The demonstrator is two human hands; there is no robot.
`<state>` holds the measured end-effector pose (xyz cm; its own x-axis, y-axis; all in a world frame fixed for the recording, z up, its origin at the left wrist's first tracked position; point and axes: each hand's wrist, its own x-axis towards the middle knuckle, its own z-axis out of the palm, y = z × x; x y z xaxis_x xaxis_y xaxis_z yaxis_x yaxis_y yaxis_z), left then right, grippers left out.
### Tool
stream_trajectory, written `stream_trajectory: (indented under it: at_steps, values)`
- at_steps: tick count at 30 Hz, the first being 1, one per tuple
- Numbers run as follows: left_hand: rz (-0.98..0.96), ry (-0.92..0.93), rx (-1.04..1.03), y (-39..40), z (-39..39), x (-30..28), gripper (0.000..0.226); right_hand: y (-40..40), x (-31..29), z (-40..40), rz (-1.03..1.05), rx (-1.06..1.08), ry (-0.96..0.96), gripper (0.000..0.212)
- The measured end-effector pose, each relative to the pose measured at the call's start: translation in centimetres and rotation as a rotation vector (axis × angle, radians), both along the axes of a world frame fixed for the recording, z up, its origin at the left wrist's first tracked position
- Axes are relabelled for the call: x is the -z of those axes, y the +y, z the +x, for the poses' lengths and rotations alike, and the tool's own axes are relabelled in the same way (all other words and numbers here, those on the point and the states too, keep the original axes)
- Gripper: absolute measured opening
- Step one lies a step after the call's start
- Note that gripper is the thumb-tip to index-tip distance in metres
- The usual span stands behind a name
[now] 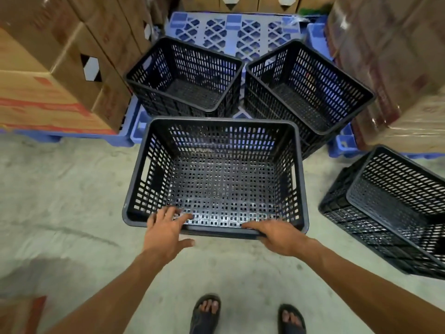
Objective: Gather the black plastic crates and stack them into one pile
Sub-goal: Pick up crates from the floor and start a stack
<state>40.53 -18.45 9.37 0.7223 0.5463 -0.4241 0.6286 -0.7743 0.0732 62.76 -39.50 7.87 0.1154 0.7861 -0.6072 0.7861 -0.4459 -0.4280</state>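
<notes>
I am holding the near crate by its closest rim, open side up and in front of my feet; whether it is resting on the concrete floor or just off it I cannot tell. My right hand is clamping that rim, fingers curled over the edge, which is giving me a grip for a lift. My left hand is spreading open, fingertips touching the rim but not closing on it. Beyond the far wall, two more crates, the left crate and the right crate, are sitting side by side on the blue pallet, each looking nested over another. A fourth crate is tilting on the floor to my right. Cardboard boxes are hemming in the left, wrapped stacks the right; the clear room is the bare floor to my left.
</notes>
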Motion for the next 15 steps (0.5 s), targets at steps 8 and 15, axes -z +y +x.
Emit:
stream_trajectory:
  at_steps: [8,15]
  values:
    - [-0.129,0.013,-0.039,2.2,-0.4,1.5,0.046,0.3,0.6,-1.0,0.104,0.092,-0.100,0.065]
    - [-0.179,0.094,-0.022,1.9,-0.2,1.9,0.035,-0.1,1.4,-1.3,0.160,0.012,-0.220,0.058]
